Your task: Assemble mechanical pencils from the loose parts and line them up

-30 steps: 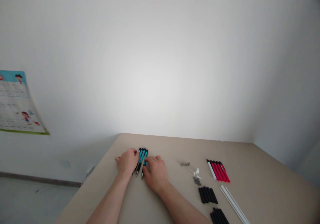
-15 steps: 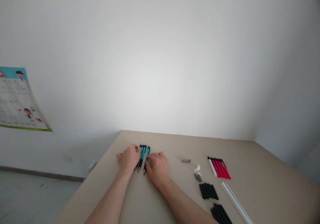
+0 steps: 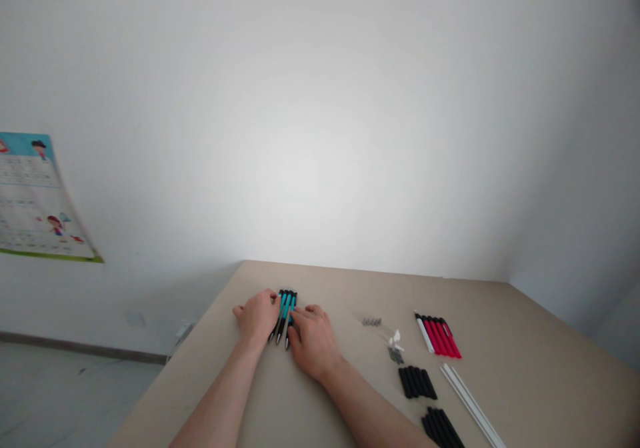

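Several turquoise-and-black pens (image 3: 285, 313) lie side by side on the table with their metal tips toward me. Against the left side of this row is my left hand (image 3: 261, 316), its fingers bent and closed at the outermost pen. My right hand (image 3: 314, 341) has its fingers curled on the rightmost pen (image 3: 290, 331), whose middle they partly cover. At their upper ends the pens sit close together, while the tip of the right one stands slightly apart.
On the right of the table (image 3: 360, 395) are springs (image 3: 372, 322), small white parts (image 3: 395, 339), grey pieces (image 3: 395, 355), black grips (image 3: 417, 383), more black tubes (image 3: 443, 428), red barrels (image 3: 441, 337), a white barrel (image 3: 425, 333) and thin white rods (image 3: 473, 405). A wall stands behind.
My right hand has slid the rightmost pen left, closing the gap to the other pens at their upper ends. My left hand has hardly moved.
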Action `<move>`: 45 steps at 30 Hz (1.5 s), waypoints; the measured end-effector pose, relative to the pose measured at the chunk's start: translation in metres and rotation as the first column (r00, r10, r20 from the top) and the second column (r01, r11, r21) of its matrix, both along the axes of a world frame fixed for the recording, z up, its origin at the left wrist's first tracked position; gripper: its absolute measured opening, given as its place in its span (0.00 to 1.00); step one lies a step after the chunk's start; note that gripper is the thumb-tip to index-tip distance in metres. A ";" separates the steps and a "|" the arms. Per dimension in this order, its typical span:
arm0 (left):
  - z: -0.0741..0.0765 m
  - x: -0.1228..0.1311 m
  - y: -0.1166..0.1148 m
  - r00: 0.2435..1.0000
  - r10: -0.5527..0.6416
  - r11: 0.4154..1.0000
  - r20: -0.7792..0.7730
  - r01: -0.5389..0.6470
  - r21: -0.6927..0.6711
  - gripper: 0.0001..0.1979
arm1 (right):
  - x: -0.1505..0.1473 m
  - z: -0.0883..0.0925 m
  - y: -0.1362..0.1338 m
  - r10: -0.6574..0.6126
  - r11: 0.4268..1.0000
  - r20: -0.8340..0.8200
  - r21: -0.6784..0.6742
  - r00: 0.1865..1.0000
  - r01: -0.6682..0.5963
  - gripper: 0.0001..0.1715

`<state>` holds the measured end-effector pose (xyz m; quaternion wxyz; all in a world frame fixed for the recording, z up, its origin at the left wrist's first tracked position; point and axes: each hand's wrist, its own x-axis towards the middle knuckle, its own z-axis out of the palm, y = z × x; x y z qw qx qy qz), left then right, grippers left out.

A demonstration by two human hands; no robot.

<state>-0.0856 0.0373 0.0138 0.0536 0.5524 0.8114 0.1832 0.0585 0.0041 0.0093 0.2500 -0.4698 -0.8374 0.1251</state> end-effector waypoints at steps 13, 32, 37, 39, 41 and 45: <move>0.000 0.002 0.000 1.000 -0.015 1.000 -0.025 0.015 0.013 0.16 | 0.006 0.007 -0.006 0.041 0.999 0.067 0.022 0.997 -0.042 0.13; -0.003 -0.001 0.001 1.000 -0.020 1.000 -0.023 0.020 0.011 0.14 | 0.008 0.008 -0.003 0.121 0.993 0.099 0.002 0.988 -0.122 0.16; -0.002 -0.001 0.000 1.000 -0.020 1.000 -0.021 0.021 0.012 0.14 | 0.009 0.006 -0.001 0.132 0.990 0.105 0.028 0.986 -0.136 0.14; -0.002 0.000 0.000 1.000 -0.019 1.000 -0.021 0.020 0.009 0.14 | 0.008 0.005 -0.001 0.135 0.989 0.109 0.038 0.985 -0.140 0.14; -0.002 0.000 -0.001 1.000 -0.019 1.000 -0.022 0.019 0.009 0.14 | 0.009 0.005 -0.001 0.138 0.989 0.113 0.045 0.984 -0.144 0.13; -0.002 -0.001 -0.001 1.000 -0.020 1.000 -0.021 0.020 0.012 0.14 | 0.008 0.007 -0.001 0.141 0.988 0.123 0.043 0.982 -0.147 0.13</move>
